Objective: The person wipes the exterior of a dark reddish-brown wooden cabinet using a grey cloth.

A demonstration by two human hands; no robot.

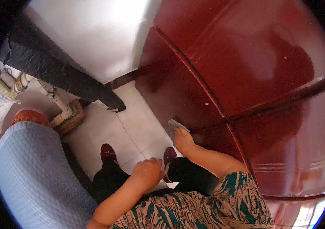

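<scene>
My right hand (184,140) is closed around a grey cloth (177,124), which lies against the lower part of a glossy dark red cabinet (242,68). Part of the cloth sticks out past my fingers; the rest is hidden in my grip. In front of my body, my left hand (147,174) is curled into a fist, and nothing shows in it. It touches neither the cabinet nor the cloth. Raised dark red trim (193,72) runs across the cabinet's shiny face, where a dark reflection shows.
A light blue quilted cover (36,168) lies close on my left. Beyond it are a black draped fabric (51,65), pale pipes (61,103) and a brown block-like object (70,119). My dark red shoes (108,152) stand on pale floor tiles (126,118), with a white wall (93,34) behind.
</scene>
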